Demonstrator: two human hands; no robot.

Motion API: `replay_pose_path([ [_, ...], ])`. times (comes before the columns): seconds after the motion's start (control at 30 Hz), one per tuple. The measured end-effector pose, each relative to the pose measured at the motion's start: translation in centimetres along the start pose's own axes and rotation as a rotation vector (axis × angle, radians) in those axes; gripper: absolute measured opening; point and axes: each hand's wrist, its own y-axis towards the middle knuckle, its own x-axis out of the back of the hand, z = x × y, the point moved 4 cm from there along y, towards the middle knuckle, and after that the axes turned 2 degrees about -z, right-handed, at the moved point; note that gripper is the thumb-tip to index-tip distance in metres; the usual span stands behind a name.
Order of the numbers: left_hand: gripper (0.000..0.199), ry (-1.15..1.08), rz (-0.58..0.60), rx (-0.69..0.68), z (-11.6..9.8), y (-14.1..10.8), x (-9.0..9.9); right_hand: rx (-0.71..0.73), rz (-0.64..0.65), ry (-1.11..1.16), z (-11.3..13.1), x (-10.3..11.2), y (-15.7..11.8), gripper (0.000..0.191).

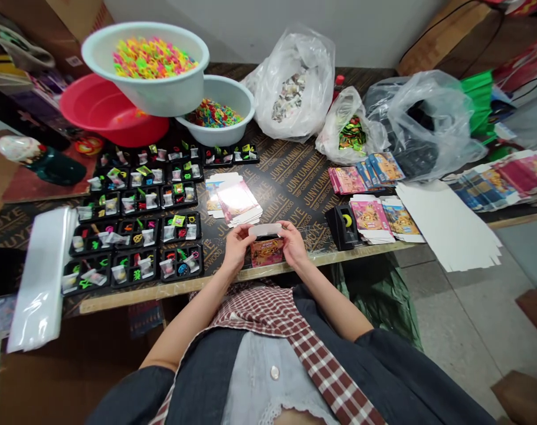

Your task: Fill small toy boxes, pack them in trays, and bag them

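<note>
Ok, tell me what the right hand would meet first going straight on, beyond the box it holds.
Probably the flat carton stack past the box, though the right hand could pass over it; height is unclear.

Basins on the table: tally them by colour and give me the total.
Pale blue basins: 2 (the upper one, holding neon pieces, and the lower one, holding multicoloured pieces)
Red basin: 1
Total: 3
</note>
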Motion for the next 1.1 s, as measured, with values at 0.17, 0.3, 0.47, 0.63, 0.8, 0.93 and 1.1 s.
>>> replay_pose_path([
  [0.17, 0.013, 0.262, 0.181, -0.236, -2.1, -0.5, 0.0, 0.074, 0.078, 0.022, -0.4, 0.2, 0.2, 0.006],
  [0.3, 0.018, 0.477, 0.3, -0.37, -3.1, -1.1, 0.2, 0.179, 0.186, -0.055, 0.1, 1.1, -0.3, 0.025],
  [0.47, 0.011, 0.626, 0.32, -0.434, -3.7, -1.0, 0.1, 0.393, 0.226, -0.51, 2.0, 1.7, -0.6, 0.013],
  [0.63, 0.017, 0.616, 0.372, -0.209, -3.5, 0.0, 0.1, 0.355, 0.316, -0.626, 3.3, 1.2, -0.2, 0.021],
  [0.8, 0.013, 0.662, 0.411, -0.426, -4.4, -0.8, -0.1, 0.258, 0.347, -0.552, 3.1, 1.2, 0.1, 0.029],
  [0.93, 0.013, 0.76, 0.424, -0.738, -4.8, -2.6, -0.2, 0.252, 0.317, -0.49, 2.8, 1.7, 0.0, 0.032],
  [1.1, 0.014, 0.778, 0.398, -0.82, -4.8, -3.8, -0.2, 0.273, 0.305, -0.439, 2.9, 2.0, -0.2, 0.031],
])
